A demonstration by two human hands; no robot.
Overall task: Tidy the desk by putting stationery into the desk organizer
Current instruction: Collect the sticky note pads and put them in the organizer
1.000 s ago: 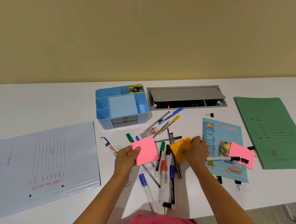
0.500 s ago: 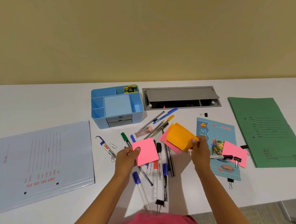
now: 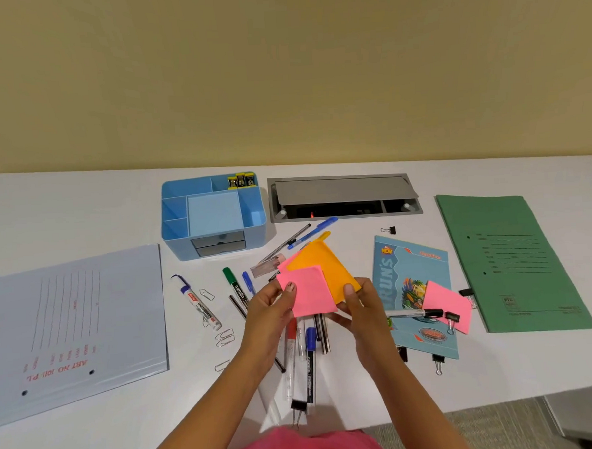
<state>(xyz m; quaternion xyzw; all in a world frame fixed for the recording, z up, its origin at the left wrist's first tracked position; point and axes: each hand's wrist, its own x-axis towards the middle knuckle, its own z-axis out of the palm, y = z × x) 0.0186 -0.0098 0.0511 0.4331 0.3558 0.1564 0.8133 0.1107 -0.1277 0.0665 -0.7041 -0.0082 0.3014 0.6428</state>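
My left hand (image 3: 270, 311) pinches a pink sticky-note pad (image 3: 308, 290) above the desk. My right hand (image 3: 359, 307) pinches an orange sticky-note pad (image 3: 327, 265) with another pink pad behind it; the pads now overlap. The blue desk organizer (image 3: 216, 240) stands at the back, with small yellow-and-black items (image 3: 241, 181) in a rear compartment. Several pens and markers (image 3: 308, 354) lie scattered under my hands. A further pink pad (image 3: 446, 302) lies on a blue booklet (image 3: 412, 269).
A pale blue folder (image 3: 73, 325) lies at the left and a green folder (image 3: 509, 261) at the right. A grey cable hatch (image 3: 342, 191) sits behind the pens. Paper clips (image 3: 225, 338), binder clips (image 3: 389, 230) and a correction pen (image 3: 199, 303) are scattered about.
My right hand lifted the orange pad with a pink pad off the pens and brought it left. Both hands now hold their pads together, overlapping.
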